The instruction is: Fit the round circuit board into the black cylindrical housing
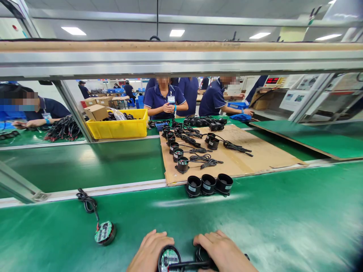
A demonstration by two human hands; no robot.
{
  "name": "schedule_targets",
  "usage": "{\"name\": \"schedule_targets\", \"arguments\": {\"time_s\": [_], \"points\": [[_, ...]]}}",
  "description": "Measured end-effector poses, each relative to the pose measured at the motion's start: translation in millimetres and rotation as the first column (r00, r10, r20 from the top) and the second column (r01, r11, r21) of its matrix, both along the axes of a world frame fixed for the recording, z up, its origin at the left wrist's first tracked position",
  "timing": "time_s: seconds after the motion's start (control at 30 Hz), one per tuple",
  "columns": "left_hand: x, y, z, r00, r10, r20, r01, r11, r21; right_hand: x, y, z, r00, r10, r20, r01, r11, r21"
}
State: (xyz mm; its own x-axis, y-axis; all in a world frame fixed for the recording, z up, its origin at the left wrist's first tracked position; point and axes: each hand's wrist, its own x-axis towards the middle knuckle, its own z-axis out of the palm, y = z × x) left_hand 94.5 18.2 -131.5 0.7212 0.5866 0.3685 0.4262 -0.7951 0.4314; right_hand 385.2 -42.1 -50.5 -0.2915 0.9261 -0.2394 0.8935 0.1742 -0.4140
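At the near edge of the green tabletop, the left hand is resting beside a round circuit-board disc, fingers curled loosely against its rim, while the right hand is lying over a black cable, its grip closed on it. A second disc with a coiled lead is lying well to the left, and three black cups are standing beyond.

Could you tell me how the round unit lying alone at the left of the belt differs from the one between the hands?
The lone unit lies untouched on the green belt, its black cable trailing away. The held unit sits between left hand and right hand, cut off by the picture's edge. Both show a green circuit face in a dark round rim.
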Motion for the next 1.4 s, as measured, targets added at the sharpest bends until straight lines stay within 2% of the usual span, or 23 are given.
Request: {"name": "schedule_targets", "arguments": {"time_s": [0.53, 0.87, 1.13, 1.4], "points": [[-1, 0, -1.2, 1.000, 0.003, -0.018, -0.004, 0.999, -0.054, 1, 1, -2.2, 1.000, 0.000, -0.007, 0.000, 1.000, -0.010], [-3, 1, -13.7, 0.998, -0.016, -0.062, 0.013, 0.998, -0.054, 0, 1, 0.7, 1.000, 0.009, 0.009, -0.009, 1.000, -0.005], [-1, 2, -8.7, 1.000, -0.010, -0.016, 0.010, 1.000, -0.016, 2, 2, -4.5, 1.000, 0.015, -0.011, -0.014, 1.000, 0.021], [-1, 1, -8.0, 0.999, -0.012, -0.034, 0.012, 1.000, -0.001, 1, 1, -4.3, 0.999, 0.029, 0.017, -0.029, 0.999, 0.016]]}}
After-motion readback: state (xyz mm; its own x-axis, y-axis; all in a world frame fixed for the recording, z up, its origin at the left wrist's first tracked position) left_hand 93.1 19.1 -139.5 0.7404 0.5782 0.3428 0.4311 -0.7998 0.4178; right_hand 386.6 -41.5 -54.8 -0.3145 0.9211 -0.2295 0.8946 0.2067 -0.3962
